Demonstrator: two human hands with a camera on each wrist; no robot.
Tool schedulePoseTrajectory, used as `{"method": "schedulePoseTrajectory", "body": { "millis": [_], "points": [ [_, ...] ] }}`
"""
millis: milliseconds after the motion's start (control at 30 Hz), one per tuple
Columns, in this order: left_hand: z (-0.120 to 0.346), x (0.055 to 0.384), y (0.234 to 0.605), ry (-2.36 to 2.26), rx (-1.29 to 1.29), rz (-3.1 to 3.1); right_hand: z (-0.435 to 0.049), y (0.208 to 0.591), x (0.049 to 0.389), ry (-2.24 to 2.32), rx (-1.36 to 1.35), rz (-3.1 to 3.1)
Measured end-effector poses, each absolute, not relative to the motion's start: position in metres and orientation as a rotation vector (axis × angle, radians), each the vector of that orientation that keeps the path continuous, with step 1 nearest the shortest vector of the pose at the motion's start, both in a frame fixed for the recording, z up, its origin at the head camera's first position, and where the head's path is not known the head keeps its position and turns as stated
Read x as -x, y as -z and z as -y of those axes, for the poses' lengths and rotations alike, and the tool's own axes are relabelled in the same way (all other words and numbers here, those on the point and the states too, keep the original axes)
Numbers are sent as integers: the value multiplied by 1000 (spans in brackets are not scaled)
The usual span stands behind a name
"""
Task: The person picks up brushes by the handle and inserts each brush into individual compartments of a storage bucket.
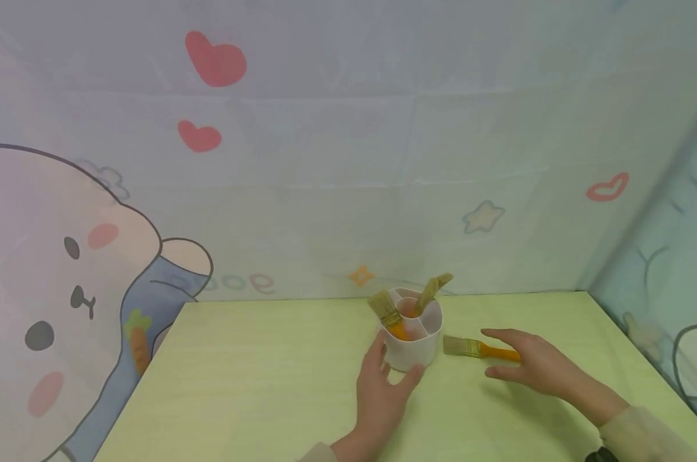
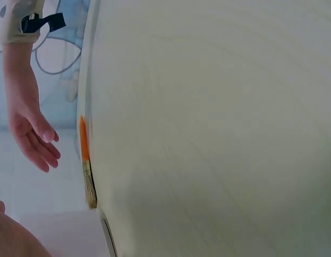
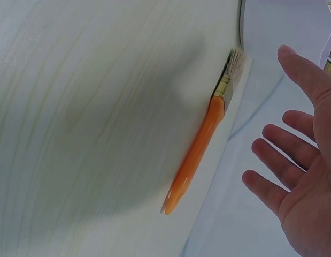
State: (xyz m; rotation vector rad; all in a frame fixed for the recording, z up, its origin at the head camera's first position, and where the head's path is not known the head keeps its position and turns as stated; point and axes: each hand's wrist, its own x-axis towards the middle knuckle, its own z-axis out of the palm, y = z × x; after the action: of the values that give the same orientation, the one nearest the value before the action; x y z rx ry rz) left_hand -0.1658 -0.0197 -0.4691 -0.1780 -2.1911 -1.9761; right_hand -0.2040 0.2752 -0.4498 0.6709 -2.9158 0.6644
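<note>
A white divided holder [image 1: 413, 353] stands near the table's back edge, with bristle ends rising from it. One paintbrush [image 1: 385, 308] leans left in a compartment, its orange handle partly visible; other bristles [image 1: 431, 292] lean right. My left hand [image 1: 379, 391] holds the holder low at its near left, fingers on the side and thumb at the front. Right of the holder lies another paintbrush [image 1: 481, 350], bristles toward the holder. My right hand [image 1: 535, 362] hovers over its orange handle, fingers and thumb spread apart. In the right wrist view that hand [image 3: 309, 166] holds nothing.
The pale wood-grain table [image 1: 256, 378] ends at a hanging cloth [image 1: 325, 160] printed with hearts and a cartoon bear. Another printed cloth [image 1: 683, 256] hangs along the right side.
</note>
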Motion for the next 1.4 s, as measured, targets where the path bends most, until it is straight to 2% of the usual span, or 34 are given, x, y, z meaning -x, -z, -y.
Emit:
{"method": "schedulePoseTrajectory", "body": {
  "millis": [933, 1400],
  "points": [
    [19, 189, 472, 1833, 92, 2205, -292, 466, 218, -661, -662, 2971],
    [17, 200, 471, 1832, 32, 2229, -301, 487, 238, -553, -803, 2960]
  ]
}}
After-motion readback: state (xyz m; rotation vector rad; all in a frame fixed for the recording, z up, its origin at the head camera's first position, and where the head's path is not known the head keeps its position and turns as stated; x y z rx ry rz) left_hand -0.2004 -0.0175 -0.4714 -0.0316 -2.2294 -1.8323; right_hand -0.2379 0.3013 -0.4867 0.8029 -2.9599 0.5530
